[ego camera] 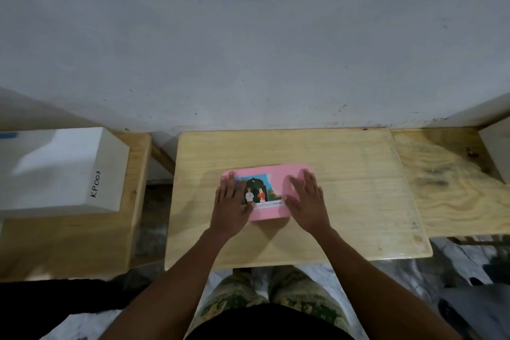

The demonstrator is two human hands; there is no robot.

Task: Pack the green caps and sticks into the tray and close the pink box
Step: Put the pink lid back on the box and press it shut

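Observation:
A pink box [278,182] with a colourful picture label lies shut on the small wooden table [345,201], near its middle. My left hand [230,205] rests flat on the box's left part, fingers spread. My right hand [306,201] lies flat on its right part, palm down. Neither hand grips anything. No green caps, sticks or tray show; the lid hides the inside of the box.
A white box marked KP003 [60,171] sits on a wooden stand at the left. Another plywood surface [452,182] adjoins the table on the right, with a white block [496,152] at its far edge. A grey wall stands behind.

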